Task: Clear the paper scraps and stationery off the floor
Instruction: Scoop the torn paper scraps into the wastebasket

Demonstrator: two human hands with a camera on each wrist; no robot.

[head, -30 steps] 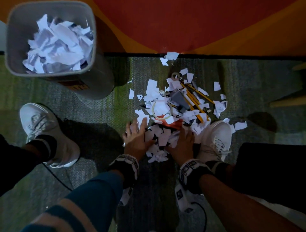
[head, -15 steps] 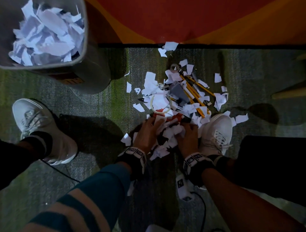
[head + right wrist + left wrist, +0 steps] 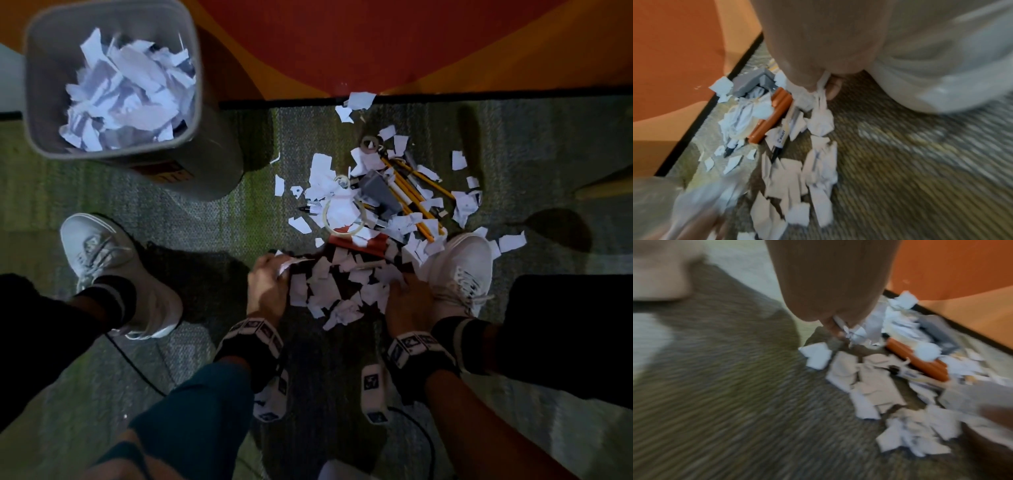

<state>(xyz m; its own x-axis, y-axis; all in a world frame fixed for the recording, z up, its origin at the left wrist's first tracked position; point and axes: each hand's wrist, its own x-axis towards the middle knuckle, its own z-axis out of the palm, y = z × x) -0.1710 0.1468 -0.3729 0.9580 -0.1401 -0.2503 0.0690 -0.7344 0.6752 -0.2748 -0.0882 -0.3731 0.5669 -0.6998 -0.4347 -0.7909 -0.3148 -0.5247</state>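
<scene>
While both hands work at the near edge of the litter on the carpet (image 3: 191, 212), the left hand (image 3: 265, 291) has its fingers curled round a few white paper scraps (image 3: 854, 333), pinched at the fingertips, and the right hand (image 3: 407, 301) likewise grips scraps (image 3: 821, 91) that trail down from its fingers onto the heap. Between the two hands lies a loose pile of torn paper (image 3: 329, 287), partly in shadow. Just beyond it sits an orange-red flat case (image 3: 356, 245), half covered by scraps, with a Pilot marker (image 3: 780, 139) lying beside it in the right wrist view. Farther out are a ring of clear tape (image 3: 342, 216), a grey stapler (image 3: 380, 192), several yellow pencils (image 3: 411, 195) and a small tape roll (image 3: 370, 143), all mixed with more scraps that reach the black skirting line. A grey waste bin (image 3: 212, 137), filled with torn paper, stands well to the left of the pile. A white shoe (image 3: 462, 267) touches the right edge of the litter, just beside the right hand; the other white shoe (image 3: 102, 257) stands apart, left of the left hand.
</scene>
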